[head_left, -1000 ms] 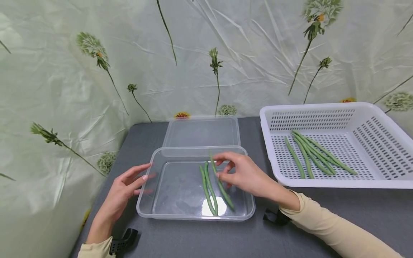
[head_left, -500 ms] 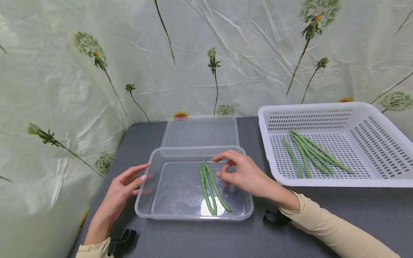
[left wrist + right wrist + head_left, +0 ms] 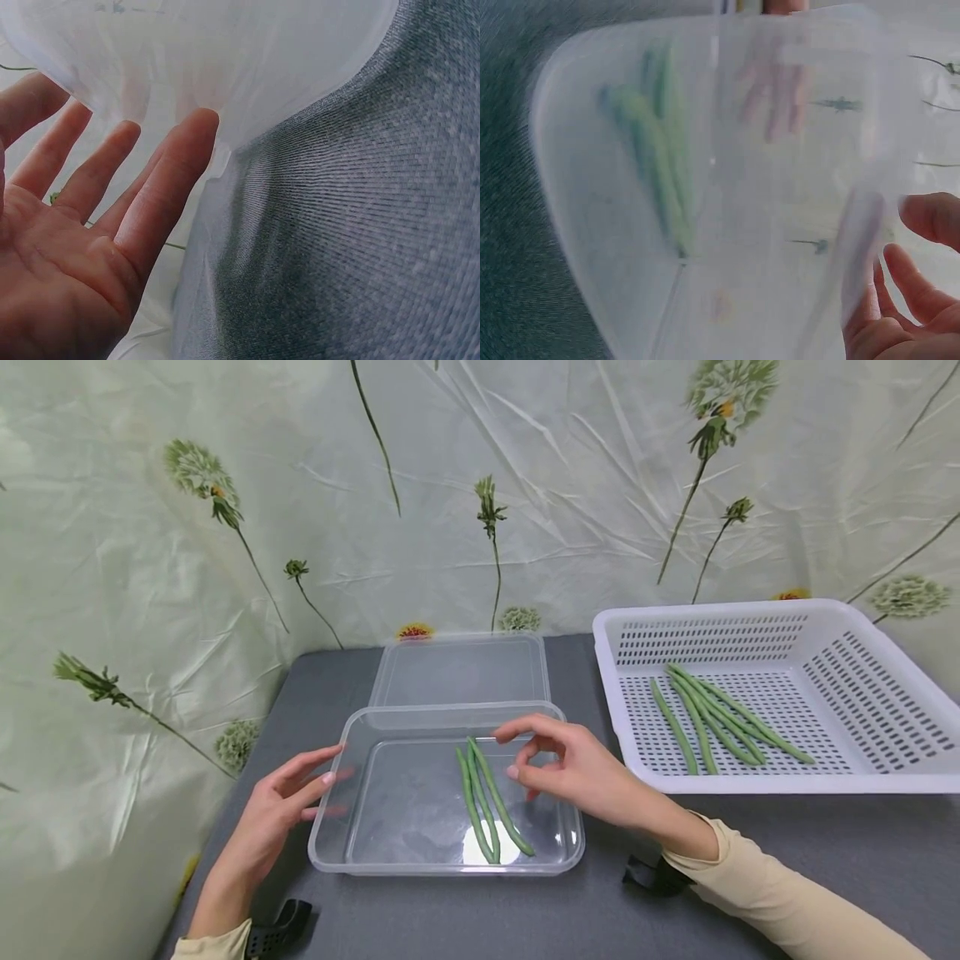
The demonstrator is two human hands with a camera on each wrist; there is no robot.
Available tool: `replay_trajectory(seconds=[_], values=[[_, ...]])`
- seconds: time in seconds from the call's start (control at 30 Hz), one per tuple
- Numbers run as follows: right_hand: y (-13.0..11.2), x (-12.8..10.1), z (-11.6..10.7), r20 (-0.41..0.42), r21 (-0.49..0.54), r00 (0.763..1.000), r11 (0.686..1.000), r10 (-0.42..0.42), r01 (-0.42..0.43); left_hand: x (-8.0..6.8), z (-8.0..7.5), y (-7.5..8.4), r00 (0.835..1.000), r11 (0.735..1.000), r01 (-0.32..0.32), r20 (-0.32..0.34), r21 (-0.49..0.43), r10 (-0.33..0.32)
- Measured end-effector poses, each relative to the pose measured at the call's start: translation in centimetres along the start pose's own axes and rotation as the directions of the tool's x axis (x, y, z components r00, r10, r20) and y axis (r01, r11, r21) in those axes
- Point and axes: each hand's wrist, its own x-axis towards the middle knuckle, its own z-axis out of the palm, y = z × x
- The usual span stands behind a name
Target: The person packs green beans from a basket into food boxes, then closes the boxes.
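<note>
Over the right part of a clear, rectangular plastic container [image 3: 450,868], the person's right hand [image 3: 577,768] holds nothing: index fingertip and thumb stand apart, the other fingers loosely bent. Just left of those fingertips, on the container floor and apart from them, lie three slender green beans [image 3: 496,797], their long axes running far to near; the far ends draw together, while the rightmost bean slants away with its near end to the right. On the right side of the grey cloth-covered table [image 3: 420,918], a white, perforated plastic basket [image 3: 772,785] bears a loose bundle of long green beans [image 3: 716,714]. From the right hand this bundle lies to the right and a little farther off, sloping from far left to near right, so I judge that a pinch would best close across that slope; the leftmost bean lies nearest. Of the two hands, the right is plainly the nearer to the basket. The left hand [image 3: 270,810] is at the container's left wall, fingers straight and spread, gripping nothing; whether its fingertips press the plastic, I cannot tell.
</note>
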Motion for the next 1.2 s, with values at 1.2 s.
replay_trajectory(seconds=[1.2], values=[[-4.7,-5.3,-12.0,-0.075,-0.174,0.997,0.984,0.016,-0.029,0.0,0.0,-0.3,1.000,1.000,-0.028,0.003,-0.006,0.028]])
